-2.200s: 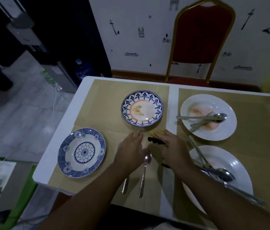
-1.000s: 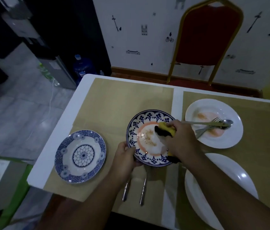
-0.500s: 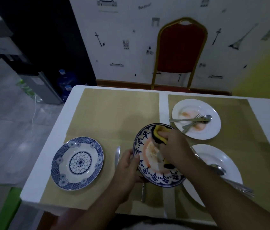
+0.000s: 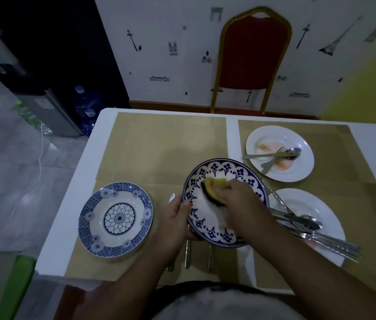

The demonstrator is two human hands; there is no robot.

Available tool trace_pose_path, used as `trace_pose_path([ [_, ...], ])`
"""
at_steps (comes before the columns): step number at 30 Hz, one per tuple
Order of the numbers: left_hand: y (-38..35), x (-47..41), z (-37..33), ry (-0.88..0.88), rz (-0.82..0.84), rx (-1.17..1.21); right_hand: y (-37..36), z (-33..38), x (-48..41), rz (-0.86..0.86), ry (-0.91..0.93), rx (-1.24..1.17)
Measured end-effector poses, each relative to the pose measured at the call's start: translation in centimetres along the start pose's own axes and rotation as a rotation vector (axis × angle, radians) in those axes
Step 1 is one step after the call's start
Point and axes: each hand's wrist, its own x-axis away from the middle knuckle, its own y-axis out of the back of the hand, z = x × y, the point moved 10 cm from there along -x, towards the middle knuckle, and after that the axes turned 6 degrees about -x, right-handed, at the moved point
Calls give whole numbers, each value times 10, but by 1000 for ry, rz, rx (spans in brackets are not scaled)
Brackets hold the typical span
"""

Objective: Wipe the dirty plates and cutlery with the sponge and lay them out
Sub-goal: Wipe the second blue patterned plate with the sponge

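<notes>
The left hand [image 4: 175, 224] grips the left rim of the patterned plate [image 4: 222, 175], held tilted above the table's [image 4: 85, 181] near edge, while the right hand [image 4: 240, 199] is clamped on the sponge [image 4: 212, 188], pressing it against the plate's centre. A clean blue plate [image 4: 115, 219] lies by the left edge. Two white plates [image 4: 280, 153] [image 4: 309, 204] with cutlery [image 4: 272, 157] lie toward the right edge, and more cutlery [image 4: 187, 255] lies under the held plate.

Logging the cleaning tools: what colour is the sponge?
Yellow with a dark scouring side, seen in the head view; the sponge is pressed on the plate.
</notes>
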Motion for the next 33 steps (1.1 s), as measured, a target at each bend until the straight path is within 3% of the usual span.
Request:
trace_pose_path([
  [3,-5,1,3,-2,45,-20,11,-7,-21,-91,-21,-67],
  [8,4,-7,-7,2,-20,1,-24,26,5,230,247,-1],
  [13,20,-14,0,52,-107,27,-15,-6,21,317,112,2],
  [17,16,-11,8,100,-106,54,-18,10,29,365,158,49],
  [21,9,-6,4,49,-75,-8,-21,32,13,323,192,-6],
  [25,16,-2,-1,25,-135,-27,12,-5,-14,115,-21,26],
  [29,18,-1,-8,-17,-140,-35,20,-35,-16,98,-159,141],
  [33,15,-4,-7,-1,-152,13,17,7,-4,42,-11,-58],
])
